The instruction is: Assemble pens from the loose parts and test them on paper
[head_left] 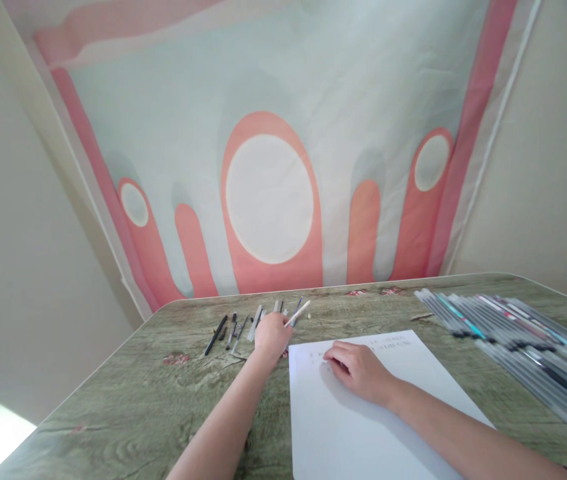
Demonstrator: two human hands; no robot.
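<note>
Laid right forearm [453, 419] aslant over white paper [343, 440] at the near side, and stretched left forearm [230, 417] beside it across the wood-grain tabletop [128, 400]. Gripped a slim white pen [299, 312] at the inner side of the left hand [270, 335], held in closed fingers and slanting out past them to the right and away. Could not make out the left fingertips, hidden behind the back of the hand, nor any contact with the loose pens [232, 327] beyond. Saw those strewn to the left of the fingers and behind them: a clear pen [254, 324] just beside the hand, a black pen [216, 335] well apart at the outer end. Rested right hand [360, 372] over the paper near its far left corner, fingers curled inward toward the thumb; could not tell of anything pinched between the tips. Found faint handwriting [394, 343] just beyond that hand, near the far edge. Noted many clear-barrelled pens [493, 321] in rows to the right of the paper, well away from all fingers, with a turquoise pen [466, 324] among them
</note>
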